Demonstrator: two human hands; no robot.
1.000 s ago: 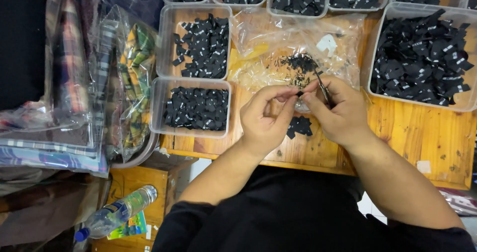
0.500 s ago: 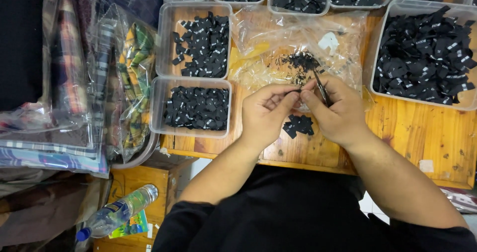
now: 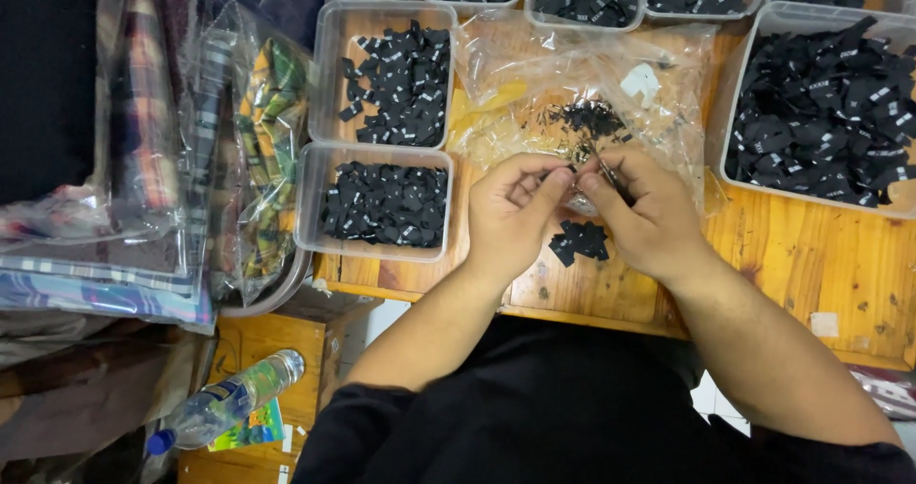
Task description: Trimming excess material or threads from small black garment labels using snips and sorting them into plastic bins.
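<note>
My left hand [image 3: 515, 212] and my right hand [image 3: 644, 219] meet over the wooden table [image 3: 811, 264], fingertips almost touching. The left thumb and fingers pinch a small black label. In the right hand is a thin metal tool [image 3: 609, 174], possibly small snips, its tip at that label. Just beneath the hands lies a small pile of black labels [image 3: 578, 242]. Behind the hands a crumpled clear plastic bag [image 3: 572, 83] holds black trimmings [image 3: 590, 118].
Clear tubs of black labels stand at left [image 3: 382, 202], [image 3: 391, 73] and right [image 3: 825, 112], with more along the back. Bagged plaid fabric [image 3: 143, 159] is stacked at far left. A plastic water bottle [image 3: 224, 403] lies on a lower wooden stand.
Both hands have stayed in place over the table; the fingers shifted slightly around the small label and tool.
</note>
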